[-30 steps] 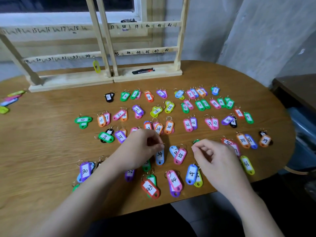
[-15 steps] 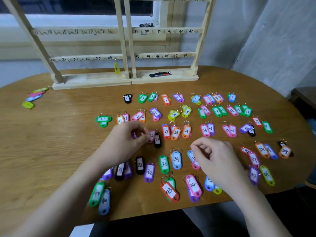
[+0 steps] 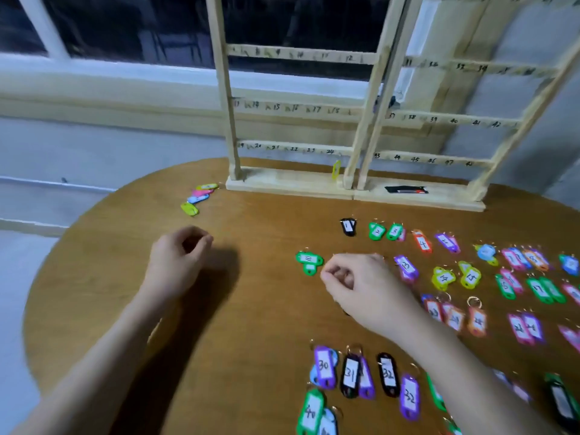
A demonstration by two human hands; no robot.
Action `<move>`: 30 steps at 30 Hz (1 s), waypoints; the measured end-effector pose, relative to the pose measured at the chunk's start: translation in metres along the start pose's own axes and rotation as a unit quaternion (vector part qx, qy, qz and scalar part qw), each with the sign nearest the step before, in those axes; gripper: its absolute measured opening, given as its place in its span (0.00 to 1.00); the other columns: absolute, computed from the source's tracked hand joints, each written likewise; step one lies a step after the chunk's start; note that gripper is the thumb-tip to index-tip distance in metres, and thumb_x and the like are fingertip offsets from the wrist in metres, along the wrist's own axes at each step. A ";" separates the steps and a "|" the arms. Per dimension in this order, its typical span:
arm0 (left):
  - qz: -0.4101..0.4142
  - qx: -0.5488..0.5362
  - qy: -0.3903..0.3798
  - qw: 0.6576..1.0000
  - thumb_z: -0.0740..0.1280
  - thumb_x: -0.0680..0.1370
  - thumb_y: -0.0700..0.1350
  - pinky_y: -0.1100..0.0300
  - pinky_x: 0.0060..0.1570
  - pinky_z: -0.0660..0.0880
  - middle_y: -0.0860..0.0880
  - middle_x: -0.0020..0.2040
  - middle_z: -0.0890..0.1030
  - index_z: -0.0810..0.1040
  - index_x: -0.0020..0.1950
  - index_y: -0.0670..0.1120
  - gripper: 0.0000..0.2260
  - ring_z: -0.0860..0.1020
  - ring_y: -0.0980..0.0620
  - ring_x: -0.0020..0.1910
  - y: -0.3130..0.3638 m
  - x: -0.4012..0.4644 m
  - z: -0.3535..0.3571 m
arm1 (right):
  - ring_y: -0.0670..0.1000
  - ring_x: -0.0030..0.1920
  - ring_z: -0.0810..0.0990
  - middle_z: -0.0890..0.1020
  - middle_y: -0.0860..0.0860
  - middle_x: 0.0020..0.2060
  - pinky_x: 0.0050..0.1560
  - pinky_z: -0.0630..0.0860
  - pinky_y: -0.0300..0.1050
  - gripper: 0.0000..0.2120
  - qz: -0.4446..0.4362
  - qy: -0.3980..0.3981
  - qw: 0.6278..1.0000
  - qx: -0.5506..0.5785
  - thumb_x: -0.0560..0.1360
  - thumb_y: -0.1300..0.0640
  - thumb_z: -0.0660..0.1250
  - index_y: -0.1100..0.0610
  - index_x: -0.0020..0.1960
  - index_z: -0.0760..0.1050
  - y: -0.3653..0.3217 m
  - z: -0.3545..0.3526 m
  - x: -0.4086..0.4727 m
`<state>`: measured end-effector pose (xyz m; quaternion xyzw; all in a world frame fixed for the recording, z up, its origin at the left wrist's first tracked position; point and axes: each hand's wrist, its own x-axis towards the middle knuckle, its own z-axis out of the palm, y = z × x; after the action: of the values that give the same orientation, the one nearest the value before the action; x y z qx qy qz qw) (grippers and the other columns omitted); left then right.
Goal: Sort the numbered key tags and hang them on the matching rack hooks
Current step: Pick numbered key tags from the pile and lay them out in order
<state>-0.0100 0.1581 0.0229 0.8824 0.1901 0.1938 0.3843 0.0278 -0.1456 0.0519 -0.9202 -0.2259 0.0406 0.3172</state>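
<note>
Head view has swung left since the earlier frame, and the left hand (image 3: 179, 262) now hovers over bare counter (image 3: 94, 277), fingers curled on nothing visible. Right hand (image 3: 361, 287), fingers curled, sits beside green tag 10 (image 3: 309, 262); whether it pinches anything I cannot tell. Numbered key tags (image 3: 439, 277) lie in rows before the wooden rack (image 3: 354, 189), one yellow tag (image 3: 336, 169) hanging under 24.

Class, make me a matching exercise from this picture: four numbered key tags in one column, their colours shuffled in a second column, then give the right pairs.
Tags:
1. tag 1
2. tag 2
3. tag 4
4. tag 30

Colours:
A. purple
B. black
C. orange-red
D. green

Pairs: 1-B, 2-D, 3-C, 4-A
</note>
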 end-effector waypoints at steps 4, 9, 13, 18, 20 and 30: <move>-0.040 0.004 0.083 0.996 0.68 0.80 0.44 0.57 0.44 0.68 0.48 0.39 0.82 0.82 0.45 0.47 0.05 0.78 0.47 0.43 -0.032 0.052 -0.016 | 0.45 0.35 0.78 0.81 0.43 0.35 0.42 0.80 0.51 0.06 -0.024 -0.050 0.998 -0.012 0.78 0.50 0.66 0.49 0.44 0.80 -0.035 0.039 0.057; -0.056 0.069 0.071 0.993 0.67 0.72 0.58 0.48 0.56 0.72 0.55 0.36 0.78 0.82 0.53 0.50 0.16 0.79 0.43 0.48 -0.053 0.099 -0.011 | 0.47 0.42 0.77 0.78 0.42 0.40 0.49 0.80 0.50 0.05 -0.068 -0.064 0.996 0.010 0.79 0.52 0.65 0.48 0.53 0.80 -0.070 0.094 0.135; -0.053 0.112 0.052 0.991 0.64 0.68 0.65 0.46 0.62 0.65 0.54 0.47 0.80 0.80 0.61 0.54 0.27 0.73 0.44 0.58 -0.062 0.111 -0.004 | 0.44 0.42 0.73 0.79 0.43 0.45 0.47 0.75 0.45 0.09 -0.110 0.002 0.993 0.051 0.81 0.57 0.63 0.50 0.55 0.80 -0.085 0.129 0.194; 0.017 0.192 0.032 0.981 0.68 0.71 0.69 0.51 0.54 0.60 0.58 0.45 0.73 0.80 0.62 0.60 0.23 0.69 0.49 0.55 -0.069 0.113 -0.003 | 0.50 0.47 0.76 0.76 0.48 0.49 0.50 0.75 0.47 0.14 -0.142 0.032 0.989 0.036 0.80 0.60 0.61 0.49 0.62 0.80 -0.097 0.154 0.256; 0.032 0.209 0.037 0.977 0.68 0.70 0.70 0.52 0.53 0.59 0.58 0.44 0.72 0.80 0.60 0.62 0.22 0.68 0.50 0.53 -0.070 0.114 -0.001 | 0.53 0.51 0.78 0.75 0.48 0.50 0.51 0.75 0.49 0.18 -0.149 0.008 0.989 -0.013 0.81 0.57 0.61 0.45 0.68 0.77 -0.102 0.160 0.269; 0.066 0.244 0.074 0.965 0.65 0.80 0.59 0.50 0.54 0.59 0.54 0.48 0.78 0.84 0.57 0.57 0.12 0.72 0.48 0.52 -0.078 0.119 0.005 | 0.51 0.51 0.78 0.72 0.45 0.47 0.51 0.75 0.48 0.15 -0.150 0.033 0.986 -0.066 0.82 0.43 0.63 0.45 0.65 0.81 -0.097 0.175 0.278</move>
<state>0.0794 0.2618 -0.0157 0.9433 0.2003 0.2313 0.1287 0.2003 0.1440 -0.0098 -0.8954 -0.3534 -0.0524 0.2658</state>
